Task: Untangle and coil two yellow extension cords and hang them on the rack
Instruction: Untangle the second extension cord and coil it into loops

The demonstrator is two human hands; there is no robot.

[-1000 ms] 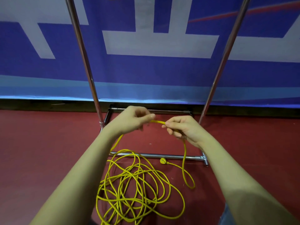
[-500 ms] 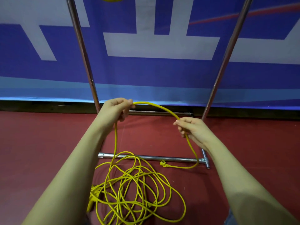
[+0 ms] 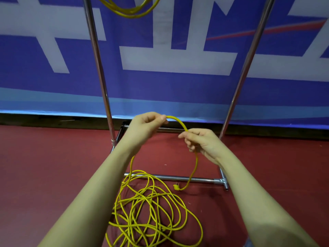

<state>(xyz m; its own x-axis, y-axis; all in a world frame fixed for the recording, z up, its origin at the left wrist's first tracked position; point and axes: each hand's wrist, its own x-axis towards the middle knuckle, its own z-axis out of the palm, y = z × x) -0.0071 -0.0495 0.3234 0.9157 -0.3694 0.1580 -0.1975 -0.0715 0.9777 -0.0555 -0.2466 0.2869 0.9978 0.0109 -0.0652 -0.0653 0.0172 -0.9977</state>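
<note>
Both hands now sit closer together than half a second ago, and the arc of cord between them has shrunk to a short hump; the plug end, which lay by the rack's front bar, now hangs just above it. The view has also tipped up, bringing a second coil into sight at the top.

A blue and white banner (image 3: 178, 82) fills the background, above a dark red floor (image 3: 44, 166). In front of the banner stands the metal rack (image 3: 99, 68), its two chrome uprights rising out of the picture and its base bars lying on the floor. The left forearm crosses in front of the left upright's foot and hides part of the base.

The loose yellow cord (image 3: 153, 211) lies in a tangled heap on the floor, just in front of the rack's front bar and partly over it. One strand rises to the left hand (image 3: 144, 125), whose fingers and thumb pinch the cord. From there it arcs over to the right hand (image 3: 201, 141), whose curled fingers hold it; it then drops in a curve to the plug (image 3: 176, 187).

The hung coil (image 3: 130, 9), also yellow, dangles between the uprights at the top edge; what it hangs from is out of view.
</note>
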